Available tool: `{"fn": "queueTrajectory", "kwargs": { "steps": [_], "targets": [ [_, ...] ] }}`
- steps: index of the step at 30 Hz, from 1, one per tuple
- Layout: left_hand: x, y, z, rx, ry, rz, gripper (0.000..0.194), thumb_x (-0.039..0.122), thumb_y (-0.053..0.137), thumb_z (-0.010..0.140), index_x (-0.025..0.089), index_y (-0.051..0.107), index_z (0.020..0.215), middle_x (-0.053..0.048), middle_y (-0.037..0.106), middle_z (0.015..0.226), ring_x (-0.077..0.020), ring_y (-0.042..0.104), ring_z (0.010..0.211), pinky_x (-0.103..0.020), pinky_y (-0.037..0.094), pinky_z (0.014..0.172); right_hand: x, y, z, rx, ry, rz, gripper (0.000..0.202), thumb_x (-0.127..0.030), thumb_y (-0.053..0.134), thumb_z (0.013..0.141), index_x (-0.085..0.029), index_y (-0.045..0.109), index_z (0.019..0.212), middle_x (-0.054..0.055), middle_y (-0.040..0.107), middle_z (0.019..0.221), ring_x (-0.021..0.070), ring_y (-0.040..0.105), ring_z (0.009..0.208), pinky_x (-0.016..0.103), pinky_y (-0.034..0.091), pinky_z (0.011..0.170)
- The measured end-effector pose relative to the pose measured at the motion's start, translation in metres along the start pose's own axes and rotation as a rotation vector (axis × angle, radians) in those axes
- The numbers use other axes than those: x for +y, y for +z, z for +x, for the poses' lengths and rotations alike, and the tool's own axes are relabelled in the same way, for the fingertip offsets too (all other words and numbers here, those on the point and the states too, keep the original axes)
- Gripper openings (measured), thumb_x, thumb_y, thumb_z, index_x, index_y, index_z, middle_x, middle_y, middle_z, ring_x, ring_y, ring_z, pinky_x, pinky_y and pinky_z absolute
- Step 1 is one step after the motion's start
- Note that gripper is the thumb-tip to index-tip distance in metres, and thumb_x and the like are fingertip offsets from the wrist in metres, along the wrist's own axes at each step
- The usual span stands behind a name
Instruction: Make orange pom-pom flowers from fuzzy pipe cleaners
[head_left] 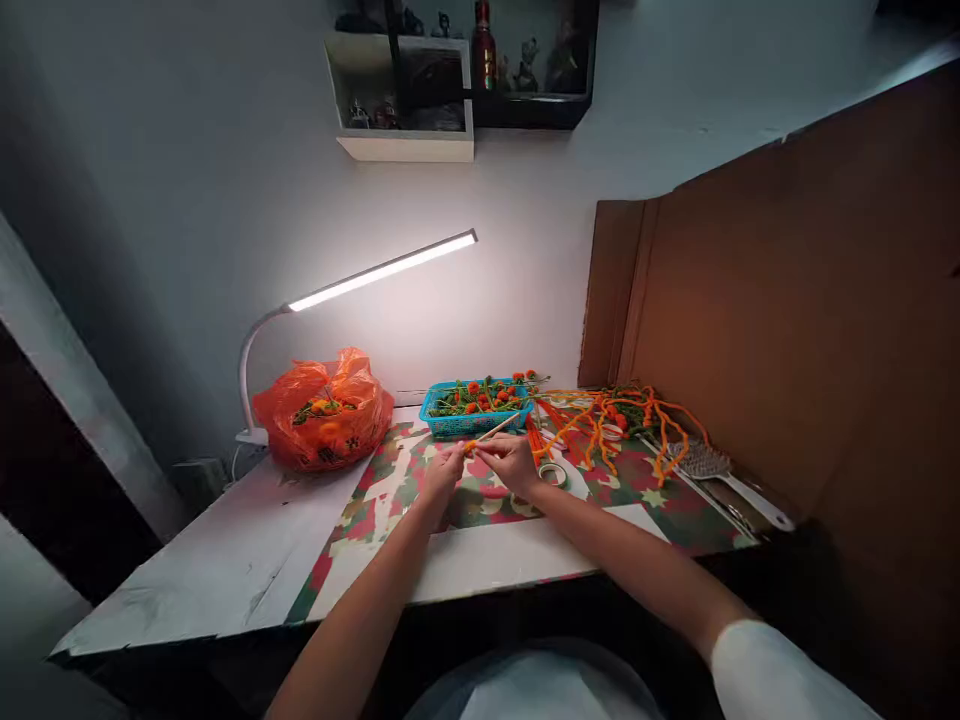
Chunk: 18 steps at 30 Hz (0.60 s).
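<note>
a small orange piece (470,447) sits between the two hands, just in front of the blue basket, mostly covered by fingertips, so its shape is hard to make out. the left hand (445,468) pinches one end; the right hand (511,463) brings thumb and fingers together at the other. a thin pale stick (501,426) slants up from there toward the blue basket (442,423) (whether it joins the orange piece is hidden by the fingers).

beside the right wrist lies a roll of tape (553,466); a second round shape, partly behind that wrist, is too obscured to name. the basket holds green stems and orange flower heads (501,395), tangled enough that single ones blur together. to the right, fuzzy orange strands (600,432) sprawl over the patterned cloth (637,505), hiding part of it, near a brush (754,497) with a pale handle.

a white sheet (510,560) lies under the forearms, which cover parts of it. at the left, an orange plastic bag (330,440) half conceals yellow-orange contents, below a lit lamp (382,271). brown cardboard (750,300) runs out of view at the right; the wall shelf (405,149) is cut off above, its figurines dim.
</note>
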<state>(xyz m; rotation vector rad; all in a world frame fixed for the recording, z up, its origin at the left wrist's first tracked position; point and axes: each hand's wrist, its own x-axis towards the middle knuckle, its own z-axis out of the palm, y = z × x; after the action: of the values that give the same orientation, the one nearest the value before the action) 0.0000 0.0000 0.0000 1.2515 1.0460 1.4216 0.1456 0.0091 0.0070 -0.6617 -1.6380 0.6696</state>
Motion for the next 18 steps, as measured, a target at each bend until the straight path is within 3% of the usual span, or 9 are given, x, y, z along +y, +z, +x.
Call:
{"fn": "queueTrajectory", "kwargs": {
  "steps": [4,9,14,18],
  "targets": [
    [0.005,0.0,-0.002,-0.047,-0.008,-0.082,0.04,0.053,0.065,0.061,0.016,0.05,0.058,0.011,0.02,0.044,-0.0042,0.014,0.042,-0.022,0.01,0.044,-0.004,-0.002,0.003,-0.06,0.177,0.194,0.032,-0.049,0.074,0.06,-0.019,0.076,0.071,0.005,0.068,0.069,0.0156,0.057,0.064,0.027,0.044,0.057],
    [0.013,0.002,-0.009,-0.129,-0.006,-0.049,0.036,0.045,0.062,0.063,0.018,0.043,0.051,0.009,0.024,0.046,-0.0049,0.016,0.043,-0.022,0.014,0.045,-0.016,-0.023,0.006,-0.341,0.463,0.264,0.039,-0.049,0.078,0.052,-0.015,0.074,0.07,0.001,0.062,0.059,0.0085,0.044,0.053,0.023,0.034,0.051],
    [0.014,0.004,-0.015,-0.199,0.074,0.214,0.042,0.051,0.055,0.069,0.018,0.042,0.046,0.006,0.029,0.045,-0.0074,0.023,0.045,-0.024,0.017,0.047,-0.027,-0.039,0.017,-0.756,0.576,0.186,0.037,-0.047,0.079,0.053,-0.013,0.072,0.066,-0.003,0.054,0.053,0.007,0.039,0.053,0.022,0.03,0.051],
    [0.012,0.001,-0.014,-0.202,0.129,0.464,0.049,0.057,0.051,0.069,0.018,0.037,0.041,0.006,0.022,0.045,-0.0076,0.019,0.047,-0.026,0.013,0.048,-0.02,-0.04,0.03,-0.881,0.581,0.019,0.032,-0.041,0.078,0.054,-0.012,0.072,0.067,-0.004,0.053,0.052,0.0066,0.039,0.053,0.021,0.028,0.051]
  ]
}}
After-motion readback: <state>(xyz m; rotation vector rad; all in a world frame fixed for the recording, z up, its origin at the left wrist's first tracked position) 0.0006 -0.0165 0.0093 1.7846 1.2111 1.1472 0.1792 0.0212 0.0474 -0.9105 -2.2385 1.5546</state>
